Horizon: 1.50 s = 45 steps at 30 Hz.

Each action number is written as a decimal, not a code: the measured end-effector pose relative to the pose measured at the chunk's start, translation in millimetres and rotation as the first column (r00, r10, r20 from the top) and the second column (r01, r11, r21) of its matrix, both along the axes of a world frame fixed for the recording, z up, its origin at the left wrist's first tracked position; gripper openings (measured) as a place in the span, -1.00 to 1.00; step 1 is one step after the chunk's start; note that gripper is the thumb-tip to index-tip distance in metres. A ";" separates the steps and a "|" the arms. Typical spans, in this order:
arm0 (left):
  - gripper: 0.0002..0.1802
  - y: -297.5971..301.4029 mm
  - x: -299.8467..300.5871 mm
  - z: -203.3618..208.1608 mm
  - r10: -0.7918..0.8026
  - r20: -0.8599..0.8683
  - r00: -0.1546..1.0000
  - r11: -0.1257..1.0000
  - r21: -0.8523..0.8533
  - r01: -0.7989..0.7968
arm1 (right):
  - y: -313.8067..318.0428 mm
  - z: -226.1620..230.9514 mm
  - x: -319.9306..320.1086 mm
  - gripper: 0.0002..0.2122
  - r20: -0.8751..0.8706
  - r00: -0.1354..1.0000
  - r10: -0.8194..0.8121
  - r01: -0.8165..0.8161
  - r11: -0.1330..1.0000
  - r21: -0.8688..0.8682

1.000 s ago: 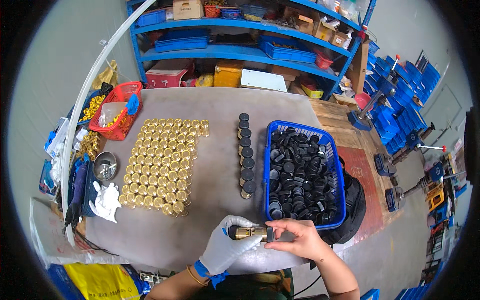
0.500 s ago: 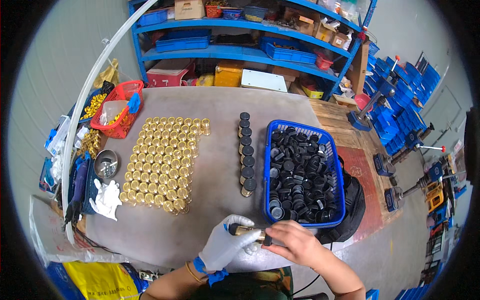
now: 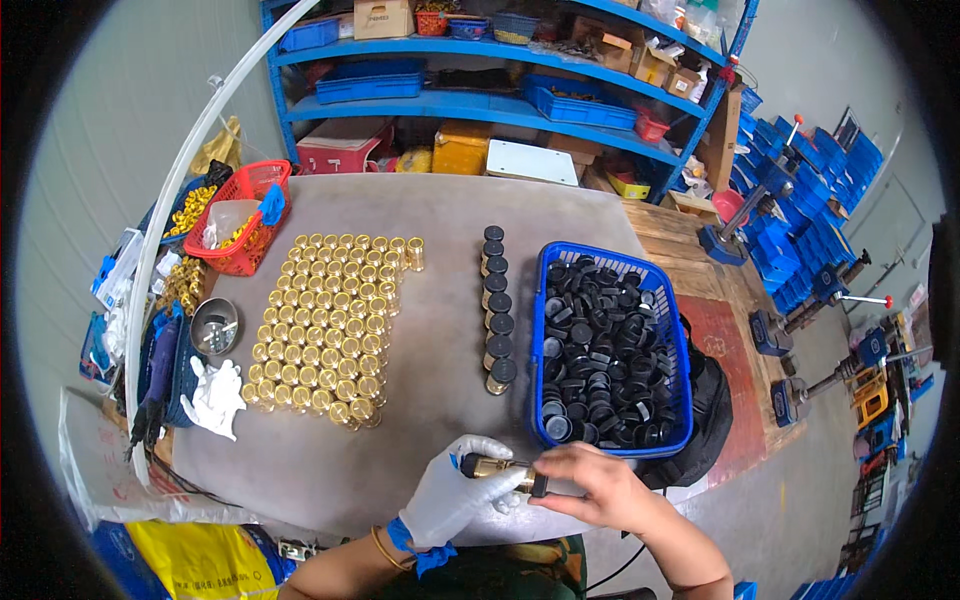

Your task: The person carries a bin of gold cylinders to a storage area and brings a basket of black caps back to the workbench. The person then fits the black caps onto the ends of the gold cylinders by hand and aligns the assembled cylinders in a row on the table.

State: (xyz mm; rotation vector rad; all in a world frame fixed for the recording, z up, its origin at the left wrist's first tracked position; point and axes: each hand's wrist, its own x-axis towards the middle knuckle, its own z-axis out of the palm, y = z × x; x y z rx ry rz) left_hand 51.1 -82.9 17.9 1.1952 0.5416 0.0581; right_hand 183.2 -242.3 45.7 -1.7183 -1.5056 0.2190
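Note:
Near the table's front edge, my left hand [image 3: 447, 492], in a white glove, is closed around a brass cylindrical fitting [image 3: 520, 477] lying sideways. One black end of it shows by the left fingers. At its right end is a black cap [image 3: 540, 485], pinched between the thumb and fingers of my bare right hand [image 3: 607, 490]. Ahead stands a row of several brass fittings with black caps [image 3: 499, 324]. To its right a blue basket [image 3: 688, 400] is heaped with loose black caps [image 3: 600, 350]. On the left, many uncapped brass fittings [image 3: 325, 320] stand upright in a tight block.
At the table's left are a red basket [image 3: 240, 262], a metal bowl [image 3: 214, 326] and a white glove [image 3: 214, 398]. Behind the table stands a blue shelf [image 3: 470, 104] with bins and boxes. Hand presses [image 3: 785, 330] line the right side. A black bag [image 3: 710, 410] lies beside the blue basket.
The right fingers have shifted slightly around the black cap, and the fitting has turned a little in my left hand. The rows on the table stay as they were.

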 end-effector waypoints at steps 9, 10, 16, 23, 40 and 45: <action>-0.67 -9.4 -4.2 1.6 -0.003 0.188 0.982 0.983 0.181 -0.031 | -10.1 3.6 -1.8 -0.64 -0.102 0.989 -0.105 0.075 0.964 -0.257; -0.68 -8.7 -4.0 1.0 -0.006 0.126 0.992 0.978 0.209 -0.021 | -7.5 0.7 -1.4 -0.64 0.001 0.996 -0.093 0.092 0.987 -0.134; -0.58 -7.0 -9.6 0.3 -0.091 0.363 0.927 0.906 0.416 -0.074 | -4.4 -11.3 4.5 -0.68 -0.457 0.884 -0.101 -0.042 0.956 -0.292; -0.27 9.5 30.0 -35.3 0.058 0.263 0.963 0.678 0.698 -0.231 | 17.6 -27.0 42.7 -0.70 -0.277 0.873 -0.402 0.290 0.884 -0.367; -0.18 82.5 92.9 -41.2 0.010 0.076 0.997 0.246 0.966 -0.076 | 55.6 -64.8 109.2 -0.67 0.597 0.757 -0.266 0.538 0.772 -0.338; -0.36 206.2 180.3 -46.2 0.142 0.077 0.987 -0.341 0.940 -0.024 | 53.4 -66.9 112.3 -0.82 0.502 0.811 -0.301 0.474 0.840 -0.263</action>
